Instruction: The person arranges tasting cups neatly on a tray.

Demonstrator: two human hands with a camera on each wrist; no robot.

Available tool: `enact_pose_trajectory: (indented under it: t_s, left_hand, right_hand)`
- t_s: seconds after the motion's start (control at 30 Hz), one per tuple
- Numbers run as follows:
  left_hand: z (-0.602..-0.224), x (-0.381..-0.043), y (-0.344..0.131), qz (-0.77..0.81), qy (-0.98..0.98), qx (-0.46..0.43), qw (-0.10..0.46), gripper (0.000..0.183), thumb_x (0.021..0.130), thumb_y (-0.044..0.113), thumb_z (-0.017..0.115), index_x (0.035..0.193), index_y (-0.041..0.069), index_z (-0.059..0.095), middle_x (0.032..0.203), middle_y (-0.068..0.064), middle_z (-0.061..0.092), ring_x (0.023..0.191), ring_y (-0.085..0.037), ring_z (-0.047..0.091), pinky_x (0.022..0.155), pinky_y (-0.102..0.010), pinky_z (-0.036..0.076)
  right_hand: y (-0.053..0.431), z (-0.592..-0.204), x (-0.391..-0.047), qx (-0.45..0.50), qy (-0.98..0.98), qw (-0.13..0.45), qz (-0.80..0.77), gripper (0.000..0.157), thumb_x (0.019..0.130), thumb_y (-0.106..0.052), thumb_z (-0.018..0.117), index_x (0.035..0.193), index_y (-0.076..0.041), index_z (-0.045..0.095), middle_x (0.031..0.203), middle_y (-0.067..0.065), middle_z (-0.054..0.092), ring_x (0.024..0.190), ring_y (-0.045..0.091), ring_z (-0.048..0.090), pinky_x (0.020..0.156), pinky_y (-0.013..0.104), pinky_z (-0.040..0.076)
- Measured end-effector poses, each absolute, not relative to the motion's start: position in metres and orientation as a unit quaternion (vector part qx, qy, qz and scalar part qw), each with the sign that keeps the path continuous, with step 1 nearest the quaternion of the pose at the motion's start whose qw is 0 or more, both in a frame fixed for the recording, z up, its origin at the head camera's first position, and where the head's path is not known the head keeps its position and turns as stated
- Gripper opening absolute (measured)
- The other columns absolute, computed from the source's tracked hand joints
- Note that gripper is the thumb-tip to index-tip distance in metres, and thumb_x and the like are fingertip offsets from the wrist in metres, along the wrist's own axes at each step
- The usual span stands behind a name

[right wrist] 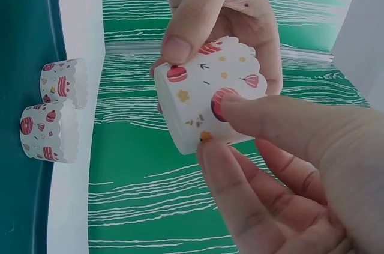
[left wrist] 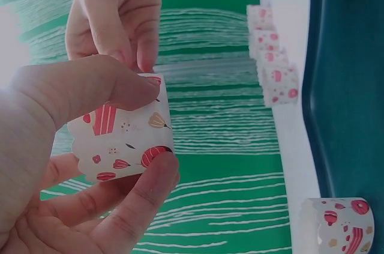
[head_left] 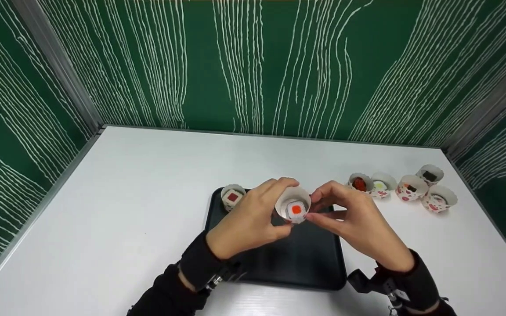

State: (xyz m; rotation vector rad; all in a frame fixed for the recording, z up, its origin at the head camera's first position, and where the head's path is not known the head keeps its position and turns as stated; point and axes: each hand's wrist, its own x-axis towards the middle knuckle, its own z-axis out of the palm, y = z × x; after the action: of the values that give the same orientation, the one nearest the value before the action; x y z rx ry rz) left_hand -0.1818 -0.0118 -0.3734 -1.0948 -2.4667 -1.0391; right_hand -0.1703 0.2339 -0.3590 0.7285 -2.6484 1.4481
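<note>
A white paper baking cup [head_left: 294, 193] with red cake and flower prints is held up above the black tray [head_left: 299, 263], its mouth turned toward the head camera. Inside it lies a small white piece with an orange centre [head_left: 297, 210], which looks like a sushi roll. My left hand [head_left: 253, 215] grips the cup from the left, thumb and fingers round its wall. From the other side my right hand [head_left: 354, 215] pinches the cup; in the right wrist view its thumb and finger press the printed wall [right wrist: 198, 98].
Another paper cup [head_left: 225, 203] with a dark red-centred piece stands at the tray's back left corner; the right wrist view shows two cups [right wrist: 45, 134] there. Several filled cups [head_left: 411, 193] cluster at the white table's [head_left: 139, 184] back right. Green panels [head_left: 200, 87] border the table.
</note>
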Motion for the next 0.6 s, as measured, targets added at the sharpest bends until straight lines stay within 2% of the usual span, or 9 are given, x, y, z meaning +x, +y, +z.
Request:
enact_pose_trajectory:
  t_s: [0.17, 0.33, 0.6]
  left_hand:
    - [-0.3733, -0.1816, -0.0112, -0.358, -0.847, -0.376, 0.116, 0.067, 0.085, 0.011, 0.086, 0.145, 0.010, 0.056, 0.123, -0.009, 0.069, 0.103, -0.018, 0.068, 0.089, -0.028, 0.058]
    - [-0.3732, -0.1811, -0.0113, -0.346, -0.851, -0.379, 0.109, 0.066, 0.087, 0.015, 0.086, 0.146, 0.011, 0.056, 0.125, -0.008, 0.067, 0.103, -0.017, 0.067, 0.088, -0.027, 0.057]
    - [-0.3749, -0.1815, -0.0123, -0.350, -0.852, -0.376, 0.108, 0.055, 0.086, 0.017, 0.084, 0.134, 0.009, 0.059, 0.118, -0.008, 0.065, 0.097, -0.015, 0.064, 0.079, -0.020, 0.053]
  right_hand:
    - [0.2317, -0.3619, -0.1703, 0.245, -0.854, 0.030, 0.458, 0.019, 0.093, -0.014, 0.085, 0.106, -0.018, 0.072, 0.104, -0.004, 0.073, 0.093, 0.009, 0.074, 0.079, 0.026, 0.064]
    - [0.2307, -0.3643, -0.1705, 0.267, -0.859, 0.040, 0.434, 0.019, 0.094, -0.015, 0.084, 0.108, -0.022, 0.073, 0.104, -0.009, 0.072, 0.093, 0.007, 0.073, 0.076, 0.026, 0.061]
    - [0.2317, -0.3633, -0.1699, 0.286, -0.864, 0.037, 0.413, 0.018, 0.097, -0.021, 0.081, 0.112, -0.028, 0.075, 0.108, -0.012, 0.072, 0.093, 0.005, 0.073, 0.077, 0.027, 0.059]
